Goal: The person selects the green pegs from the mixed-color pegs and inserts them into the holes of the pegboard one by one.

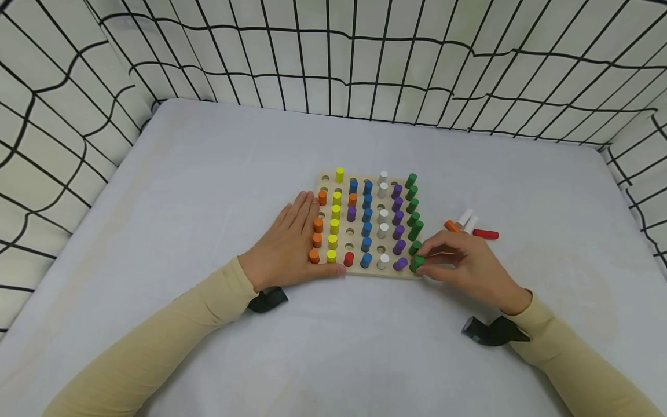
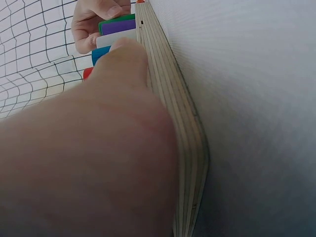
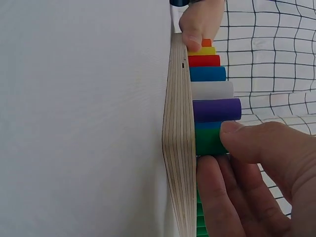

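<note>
A wooden pegboard (image 1: pixel 388 275) lies on the table, its columns holding orange, yellow, blue, white, purple and green pegs, some holes bare. My left hand (image 1: pixel 286 246) rests flat along its left side, fingers straight, thumb on the near edge beside a red peg (image 1: pixel 348 259). At the near right corner my right hand (image 1: pixel 464 260) pinches a green peg (image 3: pixel 208 141) that stands in the board; thumb and fingertips touch it in the right wrist view. A purple peg (image 3: pixel 217 110) is just beside it. An orange peg (image 1: pixel 352 200) and another purple peg (image 1: pixel 351 214) stand in the third column.
Beyond the right hand lie loose pegs: an orange peg (image 1: pixel 452 226), two white pegs (image 1: pixel 464 217) and a red peg (image 1: pixel 486 234). A white cloth (image 1: pixel 234 156) covers the table. Black netting (image 1: pixel 328 58) over pale walls borders the back and sides.
</note>
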